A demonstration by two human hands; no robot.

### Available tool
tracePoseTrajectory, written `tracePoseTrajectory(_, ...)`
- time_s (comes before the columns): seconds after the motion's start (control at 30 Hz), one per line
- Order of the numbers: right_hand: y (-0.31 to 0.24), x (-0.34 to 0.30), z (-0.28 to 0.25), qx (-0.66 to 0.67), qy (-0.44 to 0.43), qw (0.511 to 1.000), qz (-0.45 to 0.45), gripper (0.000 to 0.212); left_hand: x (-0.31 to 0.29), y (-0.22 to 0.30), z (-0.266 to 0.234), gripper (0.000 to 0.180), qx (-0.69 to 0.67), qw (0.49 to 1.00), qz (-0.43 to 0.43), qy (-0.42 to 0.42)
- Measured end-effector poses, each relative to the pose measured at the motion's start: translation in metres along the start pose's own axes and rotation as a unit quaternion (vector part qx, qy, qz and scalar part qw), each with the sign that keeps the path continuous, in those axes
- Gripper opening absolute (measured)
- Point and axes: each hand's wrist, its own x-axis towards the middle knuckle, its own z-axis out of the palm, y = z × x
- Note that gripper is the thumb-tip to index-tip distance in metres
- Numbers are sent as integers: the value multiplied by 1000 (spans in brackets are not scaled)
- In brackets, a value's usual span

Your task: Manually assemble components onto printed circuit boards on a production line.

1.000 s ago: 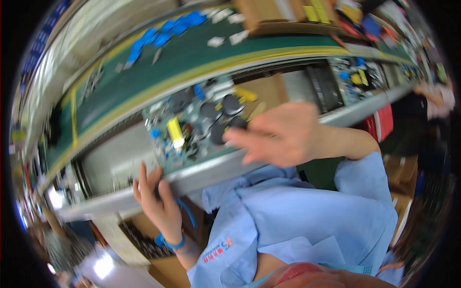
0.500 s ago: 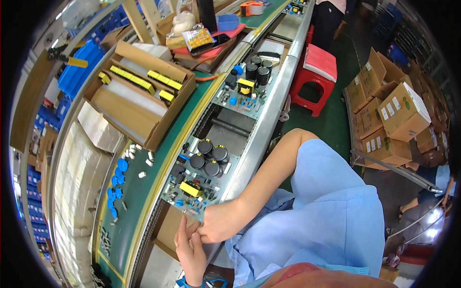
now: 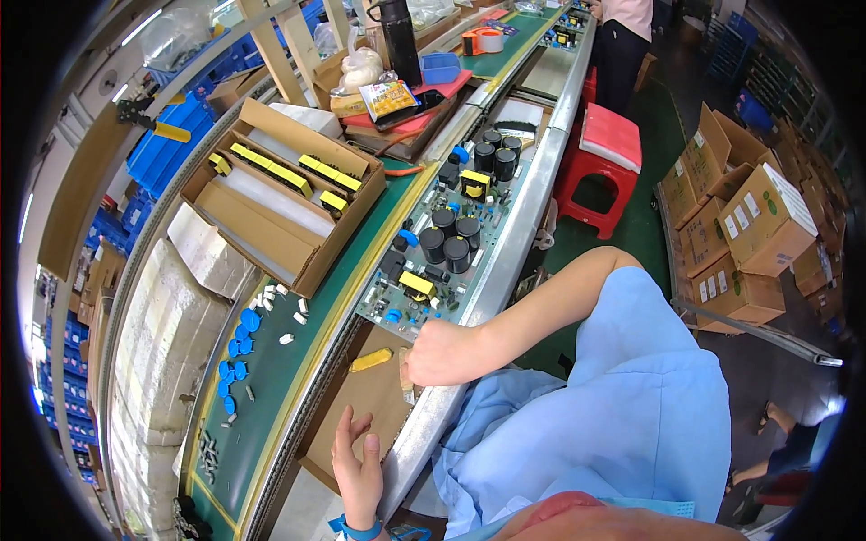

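The right hand (image 3: 442, 354) is at the near end of the near circuit board (image 3: 372, 309). Its fingers are curled under and its fingertips are hidden; whether they grip the board edge cannot be told. The left hand (image 3: 358, 464) is open, palm facing inward, thumb apart from the fingers, with no object visible in it. Its blue wristband (image 3: 363, 532) is cut off by the lower edge. A tan piece (image 3: 406, 379) beside the right hand is partly covered and cannot be identified. The co-worker (image 3: 622, 45) is cut off at the upper edge.

The near circuit board lies in the channel beside a smooth metal rail (image 3: 519, 261). It carries four black cylinders (image 3: 457, 255) and a yellow-topped block (image 3: 417, 286); the smaller parts are too fine to separate. The far circuit board (image 3: 498, 202) lies directly beyond, with similar parts. On the green belt (image 3: 280, 388) lie flat blue discs (image 3: 236, 345) and small white blocks (image 3: 300, 317).

The open cardboard box (image 3: 347, 230) contains rows of yellow-topped components (image 3: 271, 169) and white sheet material (image 3: 271, 203). Below the near board, a shallow brown tray (image 3: 343, 424) contains an elongated yellow piece (image 3: 371, 360)
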Motion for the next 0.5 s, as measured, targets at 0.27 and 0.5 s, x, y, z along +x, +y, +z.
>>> tracePoseTrajectory(0.27, 28, -3, -17, -33, -86, 993, 73, 11, -5, -16, -2, 49, -15, 1000, -6, 20)
tracePoseTrajectory(0.5, 77, -26, -24, -89, -181, 948, 248, 10, -7, -6, -5, 46, -19, 1000, -8, -1)
